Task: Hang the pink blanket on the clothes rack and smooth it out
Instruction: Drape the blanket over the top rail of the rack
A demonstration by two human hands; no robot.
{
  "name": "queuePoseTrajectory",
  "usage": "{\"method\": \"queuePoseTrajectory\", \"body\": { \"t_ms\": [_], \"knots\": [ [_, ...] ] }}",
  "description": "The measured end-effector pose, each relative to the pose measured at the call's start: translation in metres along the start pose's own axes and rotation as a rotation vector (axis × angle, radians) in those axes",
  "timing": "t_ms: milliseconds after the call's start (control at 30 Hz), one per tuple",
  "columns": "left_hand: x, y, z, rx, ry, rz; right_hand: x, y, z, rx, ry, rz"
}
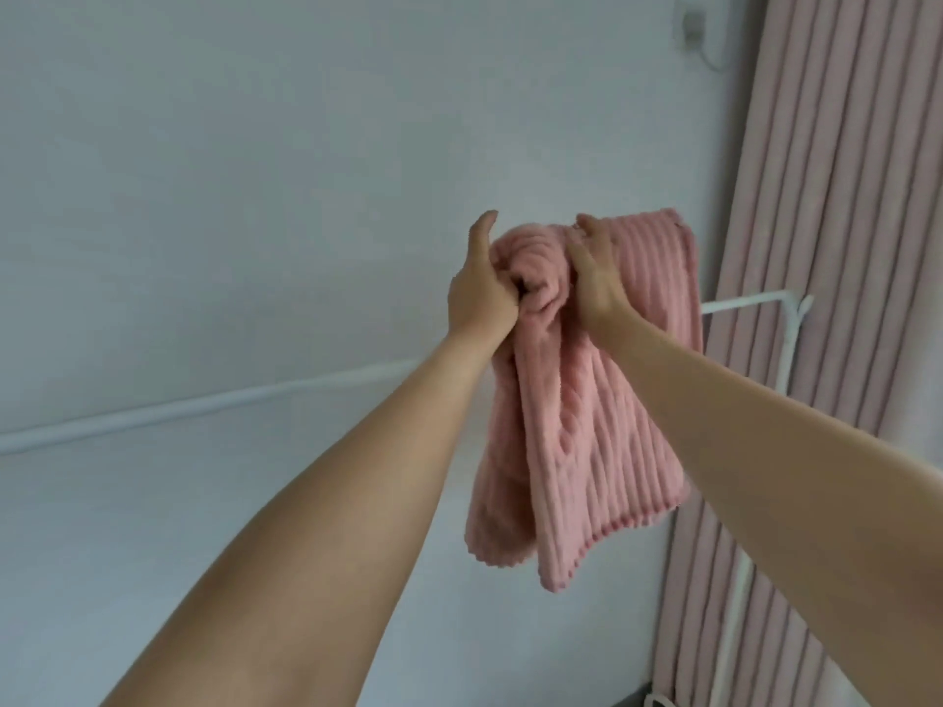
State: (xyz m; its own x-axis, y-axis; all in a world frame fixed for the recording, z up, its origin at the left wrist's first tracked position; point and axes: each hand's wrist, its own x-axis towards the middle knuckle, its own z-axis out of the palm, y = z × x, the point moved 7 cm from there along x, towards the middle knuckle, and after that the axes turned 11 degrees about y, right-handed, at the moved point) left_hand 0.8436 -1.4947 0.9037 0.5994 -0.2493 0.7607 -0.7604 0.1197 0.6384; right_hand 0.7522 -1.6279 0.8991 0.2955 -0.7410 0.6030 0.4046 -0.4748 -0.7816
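A pink ribbed blanket (pixel 576 441) hangs bunched in front of me, held up at arm's length. My left hand (pixel 479 288) grips the crumpled top of it on the left. My right hand (pixel 597 278) holds the top fold on the right, fingers curled over the fabric. The white clothes rack's top bar (pixel 204 405) runs from the lower left up to its right corner post (pixel 791 324). The blanket's top sits above the bar; whether it rests on it is hidden by the fabric. Its lower edge hangs loose well below the bar.
A plain white wall fills the background. Pink pleated curtains (pixel 837 196) hang at the right, just behind the rack's right post. A wall socket with a cable (pixel 693 30) sits high near the curtain.
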Motion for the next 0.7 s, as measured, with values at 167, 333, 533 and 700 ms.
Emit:
{"method": "queuePoseTrajectory", "body": {
  "t_ms": [167,333,533,700],
  "knots": [
    [-0.008,-0.026,-0.007,0.414,-0.039,0.27,-0.002,0.046,0.03,-0.582,-0.266,-0.022],
    [-0.018,-0.018,0.018,0.575,-0.377,0.515,0.008,0.057,0.034,-0.539,-0.284,-0.017],
    [-0.009,-0.037,0.03,0.718,-0.37,0.352,-0.011,0.035,-0.01,-0.584,0.239,-0.102],
    [-0.007,-0.043,0.031,0.692,-0.34,0.228,-0.085,0.02,-0.009,-0.836,0.149,-0.232]
  ]
}}
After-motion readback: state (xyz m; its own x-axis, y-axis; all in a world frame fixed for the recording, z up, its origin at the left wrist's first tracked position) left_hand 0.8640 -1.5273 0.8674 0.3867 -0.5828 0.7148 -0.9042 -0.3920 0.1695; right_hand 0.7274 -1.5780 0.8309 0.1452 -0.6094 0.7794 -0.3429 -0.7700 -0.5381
